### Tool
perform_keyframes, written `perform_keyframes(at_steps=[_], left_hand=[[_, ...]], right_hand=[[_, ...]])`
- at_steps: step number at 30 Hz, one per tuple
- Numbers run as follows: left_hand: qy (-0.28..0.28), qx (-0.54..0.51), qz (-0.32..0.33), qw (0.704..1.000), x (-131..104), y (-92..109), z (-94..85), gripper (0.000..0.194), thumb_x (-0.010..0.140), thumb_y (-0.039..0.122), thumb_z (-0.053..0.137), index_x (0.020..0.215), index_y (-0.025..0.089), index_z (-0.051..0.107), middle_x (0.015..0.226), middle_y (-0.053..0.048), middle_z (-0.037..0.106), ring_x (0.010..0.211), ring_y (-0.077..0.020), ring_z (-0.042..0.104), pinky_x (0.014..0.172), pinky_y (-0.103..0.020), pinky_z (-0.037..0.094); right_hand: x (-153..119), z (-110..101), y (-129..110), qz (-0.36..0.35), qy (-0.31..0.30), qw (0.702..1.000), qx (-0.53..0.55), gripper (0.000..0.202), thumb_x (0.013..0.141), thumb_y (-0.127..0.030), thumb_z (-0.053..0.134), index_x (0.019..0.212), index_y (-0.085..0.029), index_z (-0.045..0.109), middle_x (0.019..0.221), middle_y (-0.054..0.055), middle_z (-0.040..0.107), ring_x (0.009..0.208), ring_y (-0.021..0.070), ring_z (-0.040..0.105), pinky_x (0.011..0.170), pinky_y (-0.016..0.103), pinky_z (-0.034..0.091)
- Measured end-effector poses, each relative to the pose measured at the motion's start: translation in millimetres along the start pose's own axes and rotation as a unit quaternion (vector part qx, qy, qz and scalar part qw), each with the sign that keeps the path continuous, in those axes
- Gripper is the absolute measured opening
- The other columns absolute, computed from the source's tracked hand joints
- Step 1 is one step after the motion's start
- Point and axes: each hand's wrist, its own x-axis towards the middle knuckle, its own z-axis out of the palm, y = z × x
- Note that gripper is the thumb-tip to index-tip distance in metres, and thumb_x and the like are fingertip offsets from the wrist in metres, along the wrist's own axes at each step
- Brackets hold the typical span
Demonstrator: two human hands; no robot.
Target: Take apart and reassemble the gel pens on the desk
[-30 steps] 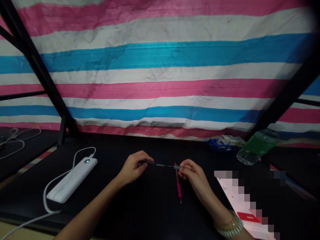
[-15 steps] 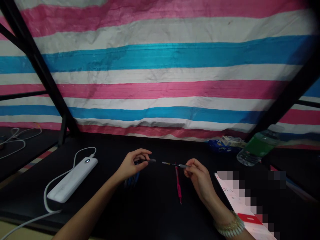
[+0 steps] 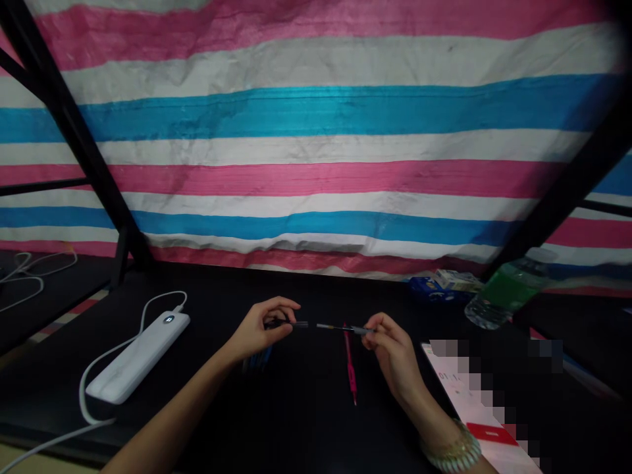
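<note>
My left hand [image 3: 264,324] is closed on a short dark pen piece [image 3: 300,324] with a clear end pointing right; the fingers hide the rest of it. In my right hand [image 3: 392,345], thumb and fingers pinch a slim grey pen [image 3: 356,330], whose thin clear end points left. The two ends face each other across a small gap, roughly in line. Behind and below the pen lies a pink pen [image 3: 351,375] on the black table [image 3: 296,421]. Several blue pens [image 3: 257,361] lie partly hidden beneath my left hand.
On the left a white power bank [image 3: 141,359] has a white cable [image 3: 83,388] plugged in. At right lie a phone [image 3: 474,401], partly blurred out, a tilted green-labelled bottle [image 3: 508,289], a blue packet [image 3: 429,289] and a small box [image 3: 457,280]. A striped sheet [image 3: 316,151] hangs behind.
The clear ends of the two pen parts have come slightly closer together and more into line. The whole view has shifted a little; both hands keep their hold.
</note>
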Motion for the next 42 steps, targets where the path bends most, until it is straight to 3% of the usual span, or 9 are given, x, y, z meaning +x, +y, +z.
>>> perform_keyframes(at_steps=[11, 17, 21, 24, 29, 32, 35, 39, 42], left_hand=[[-0.024, -0.01, -0.002, 1.0, -3, -2, 9.2, 0.03, 0.081, 0.022, 0.065, 0.11, 0.015, 0.061, 0.091, -0.006, 0.066, 0.082, -0.016, 0.06, 0.077, -0.03, 0.046], [-0.04, -0.023, -0.004, 0.999, -5, -1, 17.1, 0.03, 0.082, 0.023, 0.066, 0.11, 0.016, 0.061, 0.094, -0.006, 0.065, 0.085, -0.0162, 0.061, 0.08, -0.03, 0.047], [-0.026, -0.021, -0.001, 0.999, -5, -1, 18.8, 0.028, 0.08, 0.021, 0.068, 0.107, 0.016, 0.063, 0.092, -0.006, 0.066, 0.085, -0.016, 0.062, 0.081, -0.031, 0.048], [-0.007, -0.028, -0.005, 1.0, -6, -1, 19.9, 0.027, 0.078, 0.021, 0.071, 0.104, 0.016, 0.064, 0.092, -0.006, 0.068, 0.085, -0.0168, 0.064, 0.083, -0.032, 0.049], [-0.002, -0.024, -0.009, 1.0, -8, -2, 24.0, 0.028, 0.075, 0.022, 0.075, 0.101, 0.016, 0.066, 0.091, -0.005, 0.07, 0.087, -0.0178, 0.066, 0.084, -0.032, 0.049], [0.006, -0.039, -0.013, 0.999, -7, -3, 25.5, 0.029, 0.074, 0.023, 0.076, 0.1, 0.016, 0.065, 0.089, -0.006, 0.071, 0.085, -0.0179, 0.066, 0.082, -0.032, 0.049], [0.026, -0.058, -0.024, 0.998, -5, -5, 25.0, 0.03, 0.073, 0.024, 0.077, 0.099, 0.015, 0.065, 0.089, -0.006, 0.071, 0.084, -0.0181, 0.066, 0.08, -0.032, 0.049], [0.037, -0.065, -0.029, 0.997, -4, -6, 24.6, 0.029, 0.073, 0.025, 0.076, 0.098, 0.015, 0.065, 0.089, -0.007, 0.07, 0.085, -0.0183, 0.066, 0.079, -0.031, 0.049], [0.035, -0.065, -0.027, 0.997, -4, -7, 26.0, 0.028, 0.073, 0.026, 0.076, 0.097, 0.015, 0.065, 0.088, -0.006, 0.07, 0.085, -0.0185, 0.066, 0.08, -0.032, 0.049]], right_hand=[[-5, 1, 1, -0.061, -0.051, 0.99, -0.12, 0.007, 0.072, -0.019, 0.062, 0.073, -0.021, 0.056, 0.064, -0.003, 0.054, 0.059, 0.0139, 0.047, 0.056, 0.025, 0.035], [-13, 11, 2, -0.148, -0.108, 0.944, -0.275, 0.006, 0.082, -0.024, 0.062, 0.087, -0.023, 0.06, 0.079, 0.001, 0.063, 0.067, 0.0176, 0.057, 0.064, 0.028, 0.043], [-13, 11, 5, -0.169, -0.109, 0.926, -0.321, 0.005, 0.085, -0.022, 0.061, 0.09, -0.024, 0.06, 0.084, 0.002, 0.069, 0.078, 0.0202, 0.065, 0.071, 0.028, 0.044], [-13, 9, 6, -0.152, -0.102, 0.927, -0.328, 0.004, 0.086, -0.027, 0.063, 0.087, -0.024, 0.06, 0.078, 0.001, 0.071, 0.076, 0.0202, 0.067, 0.069, 0.027, 0.044], [-14, 8, 6, -0.139, -0.122, 0.92, -0.346, 0.031, 0.092, -0.037, 0.053, 0.066, -0.021, 0.06, 0.052, -0.002, 0.06, 0.05, 0.0156, 0.056, 0.054, 0.026, 0.039], [-13, 8, 6, -0.131, -0.14, 0.93, -0.314, 0.018, 0.089, -0.035, 0.057, 0.1, -0.023, 0.064, 0.064, -0.001, 0.065, 0.057, 0.017, 0.059, 0.055, 0.026, 0.041], [-13, 9, 7, -0.134, -0.136, 0.94, -0.284, 0.043, 0.085, -0.031, 0.063, 0.125, -0.026, 0.05, 0.087, 0.002, 0.071, 0.071, 0.0194, 0.064, 0.059, 0.027, 0.046], [-13, 9, 6, -0.139, -0.121, 0.939, -0.292, 0.013, 0.089, -0.031, 0.058, 0.1, -0.025, 0.057, 0.086, 0.004, 0.072, 0.08, 0.0219, 0.068, 0.063, 0.028, 0.047], [-13, 8, 4, -0.144, -0.123, 0.927, -0.324, 0.013, 0.09, -0.033, 0.056, 0.083, -0.023, 0.061, 0.067, 0.001, 0.068, 0.063, 0.0191, 0.064, 0.057, 0.027, 0.044]])
